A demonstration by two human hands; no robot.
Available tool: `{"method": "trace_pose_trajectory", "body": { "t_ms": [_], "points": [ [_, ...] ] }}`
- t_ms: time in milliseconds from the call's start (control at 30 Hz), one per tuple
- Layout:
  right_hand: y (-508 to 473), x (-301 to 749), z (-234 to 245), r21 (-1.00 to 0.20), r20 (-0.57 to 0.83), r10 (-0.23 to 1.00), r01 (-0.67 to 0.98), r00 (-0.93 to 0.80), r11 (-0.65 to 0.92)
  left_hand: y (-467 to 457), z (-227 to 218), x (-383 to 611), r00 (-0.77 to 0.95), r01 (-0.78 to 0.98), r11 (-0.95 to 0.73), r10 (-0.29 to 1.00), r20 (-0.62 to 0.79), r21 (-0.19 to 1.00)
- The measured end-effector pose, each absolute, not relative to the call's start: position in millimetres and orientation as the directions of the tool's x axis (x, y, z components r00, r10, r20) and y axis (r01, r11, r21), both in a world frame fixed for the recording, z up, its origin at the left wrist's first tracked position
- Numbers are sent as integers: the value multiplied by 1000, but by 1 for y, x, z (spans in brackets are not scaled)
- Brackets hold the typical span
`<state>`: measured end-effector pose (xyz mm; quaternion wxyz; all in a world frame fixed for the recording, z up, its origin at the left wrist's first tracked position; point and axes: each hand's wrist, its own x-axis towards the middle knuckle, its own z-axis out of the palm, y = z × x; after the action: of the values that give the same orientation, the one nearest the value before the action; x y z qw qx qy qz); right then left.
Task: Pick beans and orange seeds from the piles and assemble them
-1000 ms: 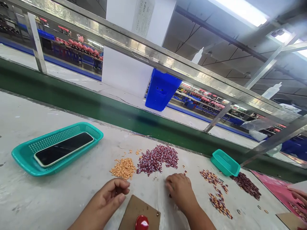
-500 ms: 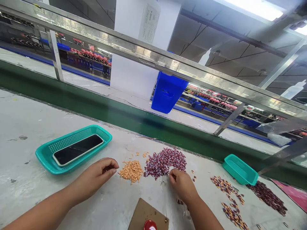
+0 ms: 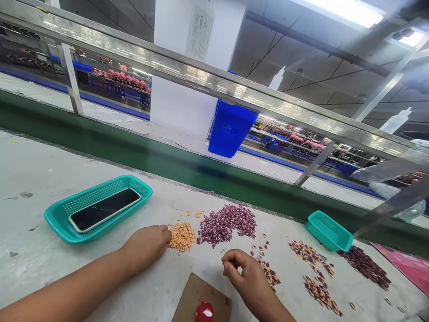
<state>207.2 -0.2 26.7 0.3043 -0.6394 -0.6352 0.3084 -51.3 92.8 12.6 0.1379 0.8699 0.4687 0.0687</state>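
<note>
My left hand reaches the left edge of a pile of small orange pieces. Its fingers are drawn together and bent down, and their tips are hidden. A larger heap of small purple-and-white pieces lies just right of the orange pile. In front of that heap, my right hand is raised a little with thumb and forefinger pinched; anything between them is too small to name. Below and between the hands lies a brown board bearing a shiny red round object.
A green basket holding a phone stands left. To the right lie clusters of orange-and-purple pieces, a smaller green basket and a dark reddish pile. A metal rail and blue bin are behind.
My left hand has moved right to the orange pile, its fingers turning down. My right hand has drawn back from the purple heap towards me, uncovering a cluster of orange-and-purple pieces beside it.
</note>
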Motion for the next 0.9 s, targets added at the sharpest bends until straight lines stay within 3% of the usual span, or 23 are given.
{"method": "trace_pose_trajectory", "body": {
  "t_ms": [200, 333, 533, 700, 800, 900],
  "points": [
    [-7, 195, 21, -975, -115, 991, 201, -71, -99, 70, 32, -48, 527, 780, -515, 847, 69, 356],
    [-8, 186, 19, -995, -100, 982, 24, -162, -98, 51, 38, -37, 527, 734, -483, 849, 48, 478],
    [-10, 167, 13, -980, -89, 942, -138, -324, -140, 21, 26, -19, 667, 533, -569, 738, 102, 626],
    [-16, 160, 17, -990, -118, 907, -28, -405, -142, 10, 19, -13, 662, 427, -493, 741, 109, 758],
    [-22, 163, 18, -990, -137, 913, 90, -385, -111, 7, 17, -11, 601, 363, -347, 796, 68, 865],
    [-27, 169, 16, -963, -57, 940, 267, -337, 38, 4, 11, -8, 564, 178, -151, 825, 25, 972]
  ]
}}
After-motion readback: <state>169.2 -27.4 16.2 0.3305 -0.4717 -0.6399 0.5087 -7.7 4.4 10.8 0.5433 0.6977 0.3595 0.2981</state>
